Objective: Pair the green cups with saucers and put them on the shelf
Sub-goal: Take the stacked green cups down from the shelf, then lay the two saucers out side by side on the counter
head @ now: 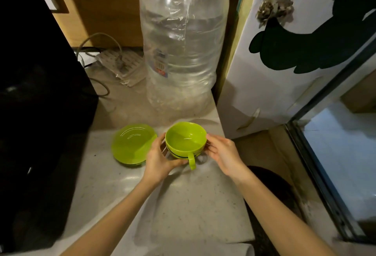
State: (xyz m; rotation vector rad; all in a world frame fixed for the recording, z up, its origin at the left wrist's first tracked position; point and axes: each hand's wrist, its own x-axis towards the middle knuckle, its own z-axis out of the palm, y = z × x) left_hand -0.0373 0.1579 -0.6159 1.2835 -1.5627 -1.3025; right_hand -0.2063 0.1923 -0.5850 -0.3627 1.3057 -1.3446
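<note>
Head view: left hand (pixel 160 159) and right hand (pixel 222 154) grip one cup (pixel 185 140); saucers (pixel 132 145) beside.

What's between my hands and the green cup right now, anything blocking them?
Nothing visible. The left hand and right hand already hold the green cup and the saucer under it from both sides. The spare saucers lie apart on the left.

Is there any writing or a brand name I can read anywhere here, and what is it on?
Nothing here can be read.
Label on the big clear water bottle: it sits low on the bottle's left side, with blue and red print and what looks like a barcode, all too blurred to read.
Green cup, saucers, counter: no writing visible.
</note>
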